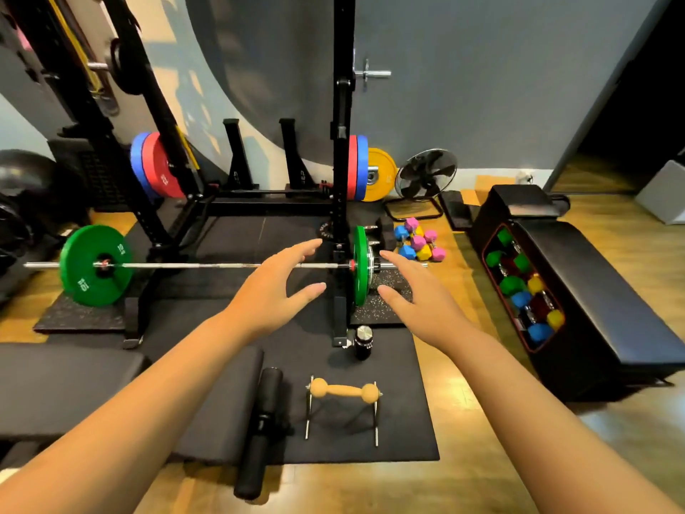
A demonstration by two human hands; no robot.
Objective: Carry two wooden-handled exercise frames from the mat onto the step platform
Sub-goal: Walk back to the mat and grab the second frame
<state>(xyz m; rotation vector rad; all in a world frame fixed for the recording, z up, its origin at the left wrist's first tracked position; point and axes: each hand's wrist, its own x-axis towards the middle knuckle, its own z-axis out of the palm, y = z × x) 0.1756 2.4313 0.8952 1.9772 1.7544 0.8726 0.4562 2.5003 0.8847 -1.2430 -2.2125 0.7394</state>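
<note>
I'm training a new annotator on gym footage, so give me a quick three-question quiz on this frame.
1. True or false: the left hand grips the wooden-handled push-up frame.
2. What stands on the black mat just beyond the frame? A) black bottle with a silver cap B) yellow weight plate C) floor fan
3. What colour are the plates on the barbell?

Key: 1. False; both the left hand and the right hand are open and empty, raised in front of the barbell. 2. A, the bottle. 3. Green.

Frame: smooth wood handle, shiny metal legs; mat matt black.
</note>
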